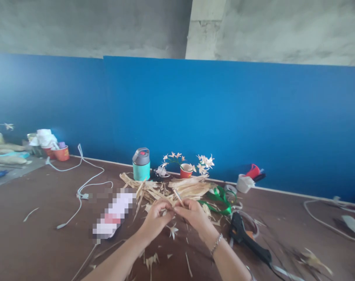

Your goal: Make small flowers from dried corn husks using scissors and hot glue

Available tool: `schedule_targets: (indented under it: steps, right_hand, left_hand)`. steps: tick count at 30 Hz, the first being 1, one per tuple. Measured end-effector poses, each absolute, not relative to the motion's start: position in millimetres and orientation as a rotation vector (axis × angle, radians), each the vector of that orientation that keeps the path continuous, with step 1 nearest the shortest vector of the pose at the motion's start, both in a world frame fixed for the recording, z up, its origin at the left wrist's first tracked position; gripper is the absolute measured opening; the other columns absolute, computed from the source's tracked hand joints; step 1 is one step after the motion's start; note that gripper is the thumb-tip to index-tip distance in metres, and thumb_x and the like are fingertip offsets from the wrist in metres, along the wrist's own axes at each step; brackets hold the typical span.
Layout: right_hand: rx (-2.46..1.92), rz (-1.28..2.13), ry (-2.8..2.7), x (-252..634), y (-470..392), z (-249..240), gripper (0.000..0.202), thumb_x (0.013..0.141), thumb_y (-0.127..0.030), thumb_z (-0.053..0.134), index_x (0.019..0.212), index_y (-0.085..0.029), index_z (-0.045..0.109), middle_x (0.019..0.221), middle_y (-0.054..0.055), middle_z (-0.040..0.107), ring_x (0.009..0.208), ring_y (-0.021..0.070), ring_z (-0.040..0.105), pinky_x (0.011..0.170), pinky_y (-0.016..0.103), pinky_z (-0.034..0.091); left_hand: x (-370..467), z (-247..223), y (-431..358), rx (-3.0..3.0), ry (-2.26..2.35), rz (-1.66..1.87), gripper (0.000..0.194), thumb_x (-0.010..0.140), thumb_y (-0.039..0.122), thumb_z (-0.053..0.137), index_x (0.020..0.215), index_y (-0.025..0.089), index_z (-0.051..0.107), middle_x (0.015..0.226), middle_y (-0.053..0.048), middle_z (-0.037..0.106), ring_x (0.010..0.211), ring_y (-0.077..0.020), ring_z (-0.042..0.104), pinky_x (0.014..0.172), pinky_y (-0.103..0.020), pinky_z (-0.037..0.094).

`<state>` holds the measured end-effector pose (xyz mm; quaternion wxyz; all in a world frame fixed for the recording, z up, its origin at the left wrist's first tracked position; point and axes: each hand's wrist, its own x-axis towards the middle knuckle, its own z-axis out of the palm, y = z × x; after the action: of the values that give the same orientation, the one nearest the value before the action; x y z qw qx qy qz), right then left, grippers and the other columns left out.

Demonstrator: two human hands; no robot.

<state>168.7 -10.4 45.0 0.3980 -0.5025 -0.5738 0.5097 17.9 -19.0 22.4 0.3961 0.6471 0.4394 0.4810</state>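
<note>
In front of me over the table, my left hand (157, 219) and my right hand (195, 215) meet at the fingertips. A slim, pale stick-like tool (178, 197) points up and away from the pinch of my right hand. My left fingers are pressed together; a small pale piece seems to be between them, too small to name. Just below the hands lies a white star-shaped flower (173, 231). Dried corn husks (190, 187) are spread behind my fingers, with scraps around. A red paper cup (186, 171) behind them has stems of white flowers (205, 162).
Right of my hands lies a black glue gun (249, 238) with its cord. Green ribbon (221, 201) curls beside it. A teal-grey flask (141, 166) stands behind left, near a blurred-out oblong object (114, 214) and white cables (89, 179). A blue partition (224, 113) closes the back.
</note>
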Motion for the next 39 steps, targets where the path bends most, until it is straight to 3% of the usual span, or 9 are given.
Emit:
schedule_targets:
  steps: [4,16,21,24,27,34,37,39]
  right_hand:
    - [-1.340,1.246,-1.427,168.3,-11.8,48.1,0.012,0.063,-0.027,0.060,0.062,-0.016,0.055,0.046,-0.008,0.039,0.045,0.0063,0.030,0.045,0.020,0.021]
    - [-1.252,1.381,-1.328,166.7,-15.6,54.8,0.021,0.062,-0.034,0.063,0.069,-0.018,0.053,0.043,-0.011,0.031,0.040,0.0048,0.022,0.042,0.021,0.015]
    - [-1.273,1.290,-1.407,168.9,-15.5,53.5,0.032,0.068,-0.048,0.060,0.070,-0.017,0.056,0.044,-0.009,0.032,0.042,0.0060,0.024,0.043,0.022,0.018]
    - [-1.203,1.258,-1.509,171.8,-13.5,51.2,0.042,0.075,-0.054,0.049,0.086,-0.015,0.060,0.046,-0.008,0.036,0.043,0.0075,0.030,0.044,0.021,0.022]
    - [-1.198,1.326,-1.613,173.7,-11.4,48.3,0.047,0.076,-0.048,0.052,0.109,-0.015,0.057,0.045,-0.008,0.038,0.042,0.0077,0.030,0.042,0.020,0.022]
    - [-1.224,1.424,-1.644,173.2,-11.2,44.3,0.043,0.078,-0.034,0.054,0.118,-0.018,0.058,0.044,-0.008,0.039,0.039,0.0063,0.028,0.039,0.018,0.021]
    - [-1.213,1.343,-1.701,170.3,-12.6,45.4,0.036,0.080,-0.031,0.051,0.111,-0.020,0.064,0.045,-0.005,0.048,0.040,0.0084,0.039,0.042,0.019,0.034]
    - [-1.161,1.235,-1.764,167.6,-13.8,46.4,0.033,0.080,-0.028,0.049,0.106,-0.020,0.067,0.060,0.000,0.064,0.058,0.0146,0.057,0.060,0.026,0.048]
  left_hand:
    - [18.8,21.6,-20.3,1.541,1.117,1.187,0.007,0.069,0.024,0.060,0.065,0.019,0.060,0.083,-0.003,0.058,0.087,-0.0207,0.053,0.080,-0.030,0.037]
    - [21.2,23.2,-21.7,1.447,1.071,1.186,0.017,0.074,0.033,0.059,0.073,0.018,0.067,0.087,-0.005,0.060,0.087,-0.0202,0.055,0.079,-0.029,0.040]
    - [18.8,19.2,-17.4,1.580,1.138,1.248,0.020,0.075,0.036,0.058,0.071,0.020,0.069,0.080,-0.004,0.062,0.085,-0.0212,0.055,0.077,-0.029,0.041]
    - [16.0,21.6,-16.2,1.562,1.204,1.241,0.024,0.077,0.038,0.055,0.071,0.018,0.068,0.072,-0.003,0.062,0.075,-0.0198,0.055,0.070,-0.028,0.041]
    - [14.3,24.9,-16.5,1.535,1.208,1.236,0.022,0.077,0.034,0.054,0.072,0.017,0.067,0.071,-0.003,0.063,0.071,-0.0185,0.055,0.066,-0.027,0.040]
    - [15.3,26.0,-18.3,1.508,1.189,1.244,0.023,0.076,0.033,0.053,0.063,0.016,0.062,0.062,0.000,0.056,0.064,-0.0158,0.050,0.061,-0.025,0.037]
    - [15.6,26.5,-19.5,1.474,1.218,1.229,0.021,0.074,0.031,0.052,0.060,0.016,0.059,0.058,0.001,0.053,0.062,-0.0154,0.048,0.059,-0.024,0.036]
    - [16.0,26.3,-19.9,1.443,1.251,1.228,0.019,0.071,0.028,0.052,0.056,0.017,0.056,0.056,0.002,0.051,0.060,-0.0149,0.047,0.058,-0.024,0.035]
